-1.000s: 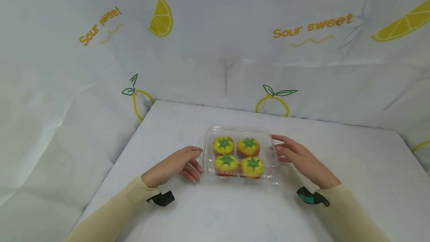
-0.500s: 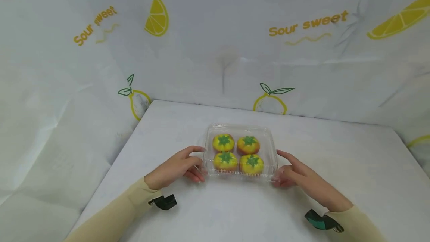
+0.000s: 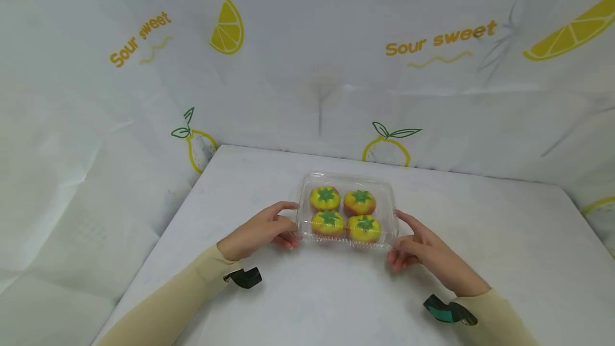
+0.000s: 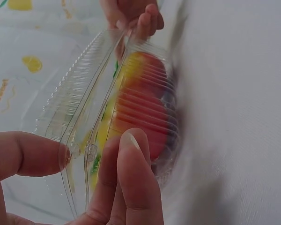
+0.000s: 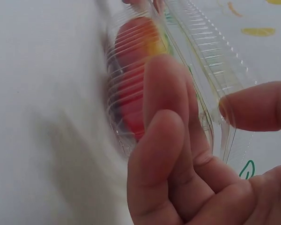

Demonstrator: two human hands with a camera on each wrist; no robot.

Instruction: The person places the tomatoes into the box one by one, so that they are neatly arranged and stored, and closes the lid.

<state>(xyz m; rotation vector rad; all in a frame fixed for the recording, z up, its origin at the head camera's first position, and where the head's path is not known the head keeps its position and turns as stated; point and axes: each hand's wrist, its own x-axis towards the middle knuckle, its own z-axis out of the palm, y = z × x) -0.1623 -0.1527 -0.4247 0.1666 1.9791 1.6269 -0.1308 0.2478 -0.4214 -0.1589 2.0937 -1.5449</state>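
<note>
A clear plastic clamshell box (image 3: 347,178) holds several round yellow-and-red fruits (image 3: 363,228) with green leafy tops. My left hand (image 3: 261,228) grips the box's left side, one finger against the lid's rim and others curled at the base. At the right side, near the front corner, my right hand (image 3: 430,258) grips it in a similar way. Both wrist views show a narrow gap between the lid (image 4: 70,101) and the base (image 5: 119,84) at the sides. The fruits' red lower sides show through the ribbed wall. Parts of the curled fingers are hidden in the head view.
The box is over a white table (image 3: 307,303), with its left edge and back edge in view. A white backdrop (image 3: 298,68) printed with lemons and lettering hangs behind and to the left. Dark bands (image 3: 245,277) are on both wrists.
My right hand has come down from the box's right side to its front right corner. My left hand has moved in to hold the left side. The box has shifted slightly away from me.
</note>
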